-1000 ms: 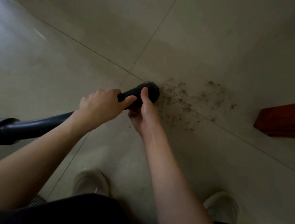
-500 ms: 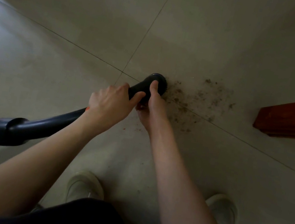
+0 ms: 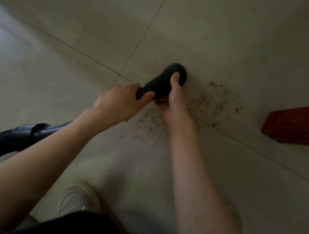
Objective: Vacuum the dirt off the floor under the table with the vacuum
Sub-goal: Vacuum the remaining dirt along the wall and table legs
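Observation:
A black vacuum nozzle [image 3: 160, 83] ends in a round brush head [image 3: 178, 70] that points down at the pale tiled floor. My left hand [image 3: 119, 103] grips the nozzle's rear end. My right hand [image 3: 173, 101] holds it from the right side, thumb lying along the top near the brush. A patch of dark dirt specks [image 3: 217, 103] lies just right of the brush head. A thinner scatter of dirt [image 3: 148, 125] lies below my hands. The black hose [image 3: 6, 142] curves back to the lower left.
A reddish-brown wooden table leg or rail [image 3: 303, 124] lies at the right edge, close to the dirt. My two light shoes [image 3: 78, 198] stand on the tiles at the bottom. Tile joints cross under the nozzle. A tiny red speck [image 3: 121, 136] lies on the floor.
The nozzle and both hands have moved forward and a little right. The brush head now sits beyond the upper left edge of the dirt patch. Specks show below my hands.

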Demonstrator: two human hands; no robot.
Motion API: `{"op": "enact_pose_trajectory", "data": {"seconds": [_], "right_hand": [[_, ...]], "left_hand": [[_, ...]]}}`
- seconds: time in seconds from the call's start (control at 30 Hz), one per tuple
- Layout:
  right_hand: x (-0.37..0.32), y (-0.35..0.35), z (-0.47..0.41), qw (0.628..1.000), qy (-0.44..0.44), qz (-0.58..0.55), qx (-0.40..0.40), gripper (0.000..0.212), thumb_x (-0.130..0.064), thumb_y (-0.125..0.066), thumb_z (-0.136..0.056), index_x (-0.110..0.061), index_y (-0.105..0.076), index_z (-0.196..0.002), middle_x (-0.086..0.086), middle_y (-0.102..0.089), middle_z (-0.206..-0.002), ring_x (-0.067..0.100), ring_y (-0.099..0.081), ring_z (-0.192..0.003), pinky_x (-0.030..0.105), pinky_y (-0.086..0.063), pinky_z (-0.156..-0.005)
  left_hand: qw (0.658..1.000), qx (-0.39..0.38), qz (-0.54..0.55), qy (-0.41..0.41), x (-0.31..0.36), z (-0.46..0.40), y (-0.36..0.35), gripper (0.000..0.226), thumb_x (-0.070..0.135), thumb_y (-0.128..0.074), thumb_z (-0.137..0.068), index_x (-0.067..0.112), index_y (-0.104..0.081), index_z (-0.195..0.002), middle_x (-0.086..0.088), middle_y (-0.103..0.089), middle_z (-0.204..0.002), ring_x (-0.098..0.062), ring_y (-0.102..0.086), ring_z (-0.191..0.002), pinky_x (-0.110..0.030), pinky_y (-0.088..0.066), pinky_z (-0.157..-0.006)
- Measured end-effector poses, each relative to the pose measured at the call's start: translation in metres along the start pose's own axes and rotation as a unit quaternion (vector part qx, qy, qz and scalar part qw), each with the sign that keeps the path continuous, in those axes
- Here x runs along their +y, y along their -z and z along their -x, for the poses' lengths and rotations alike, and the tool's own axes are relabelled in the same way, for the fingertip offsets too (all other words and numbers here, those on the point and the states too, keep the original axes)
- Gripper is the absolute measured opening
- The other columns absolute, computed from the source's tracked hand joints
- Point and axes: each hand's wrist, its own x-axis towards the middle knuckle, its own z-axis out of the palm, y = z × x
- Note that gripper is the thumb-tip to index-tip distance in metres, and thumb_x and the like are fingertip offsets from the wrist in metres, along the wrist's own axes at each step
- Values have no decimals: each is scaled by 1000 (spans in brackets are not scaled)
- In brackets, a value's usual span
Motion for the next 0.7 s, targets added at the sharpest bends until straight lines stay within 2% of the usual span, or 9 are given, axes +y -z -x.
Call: {"op": "enact_pose_trajectory", "data": {"seconds": [0.1, 0.2, 0.3, 0.47, 0.57, 0.7], "right_hand": [[0, -1, 3, 1000, 3, 27, 3, 62, -53, -44, -95, -1, -47, -128, 10, -60, -94, 22, -60, -78, 30, -51, -70], [-1, 0, 3, 1000, 1, 12, -19, 52, -48, -49, -95, -3, -51, -120, 10, -61, -91, 21, -59, -78, 31, -49, -75], [-10, 0, 6, 999, -3, -20, -39, 45, -43, -50, -96, -4, -52, -116, 7, -61, -87, 19, -59, -77, 31, -48, -79], [-17, 4, 4, 997, 15, -65, -28, 55, -42, -47, -97, -1, -44, -133, 10, -60, -95, 24, -61, -88, 36, -51, -89], [-19, 5, 2, 997, 25, -76, -18, 53, -42, -48, -97, -1, -44, -131, 10, -60, -97, 25, -60, -88, 38, -51, -89], [-22, 8, 0, 994, 55, -92, 22, 53, -43, -49, -96, -3, -46, -130, 13, -59, -110, 28, -60, -94, 38, -52, -85]], "left_hand": [[999, -17, 25, -11, 3, -6, 4, 40, 57, -37, -93, 21, -52, -98, -8, -65, -71, -24, -67, -56, -39, -58, -55], [999, -23, 31, -23, 8, -12, 10, 40, 54, -39, -93, 18, -53, -93, -9, -65, -68, -25, -68, -55, -42, -59, -57], [999, -13, -4, -39, 18, -18, 15, 38, 52, -38, -95, 17, -53, -96, -6, -63, -64, -21, -66, -52, -35, -56, -55], [999, -14, -18, -49, 28, -25, 13, 42, 54, -38, -94, 16, -54, -97, -7, -65, -67, -21, -66, -50, -35, -58, -55], [998, -5, -28, -59, 33, -27, 11, 39, 54, -38, -94, 17, -52, -97, -5, -62, -69, -15, -62, -46, -30, -55, -51], [997, -2, -20, -78, 42, -32, 8, 37, 53, -38, -95, 18, -51, -94, -3, -59, -69, -12, -58, -43, -26, -48, -44]]}}
